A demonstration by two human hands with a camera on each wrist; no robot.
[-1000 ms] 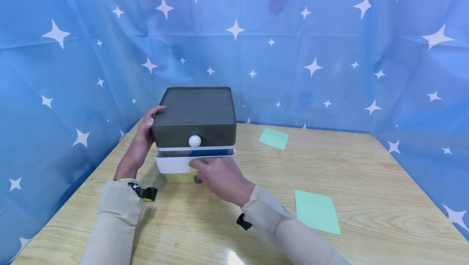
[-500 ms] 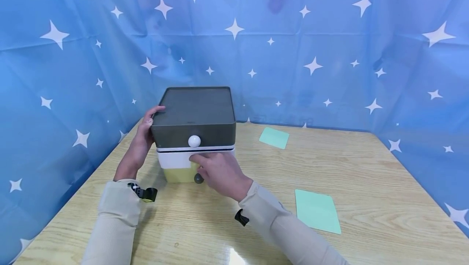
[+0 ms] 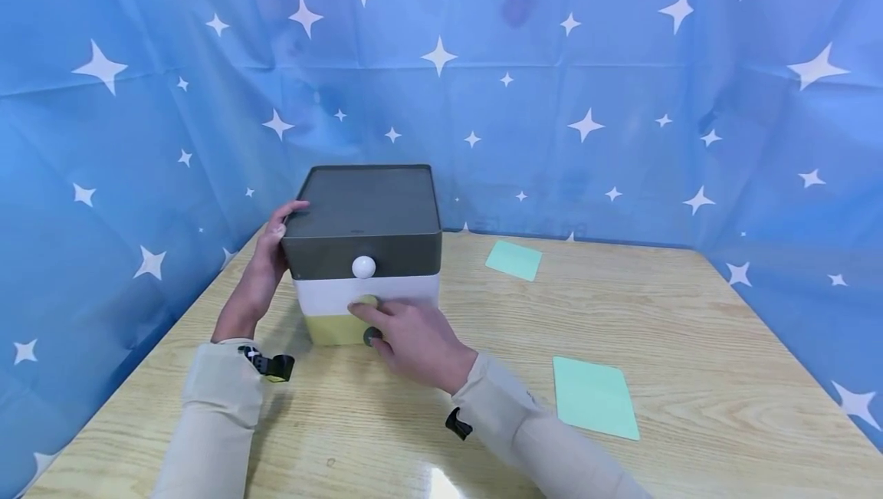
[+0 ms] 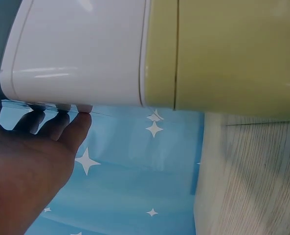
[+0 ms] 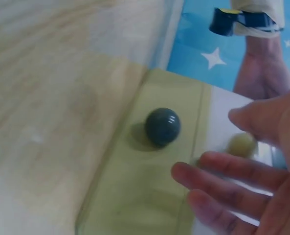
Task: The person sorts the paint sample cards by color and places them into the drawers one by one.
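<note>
A three-tier drawer box stands left of centre in the head view. Its grey top drawer bears a white knob, its white middle drawer a yellow knob, its yellow bottom drawer a dark knob. All three drawers look pushed in. My left hand rests against the box's left side, one finger over the top edge. My right hand is at the front by the yellow knob, fingers and thumb extended and apart in the right wrist view, holding nothing.
Two pale green sheets lie on the wooden table to the right: a far sheet and a near sheet. A blue curtain with white stars closes off the back and sides.
The white middle drawer, partly out one second ago, has slid back flush into the box. My right hand now shows away from the drawer's knob. My left hand has stayed at the box's side.
</note>
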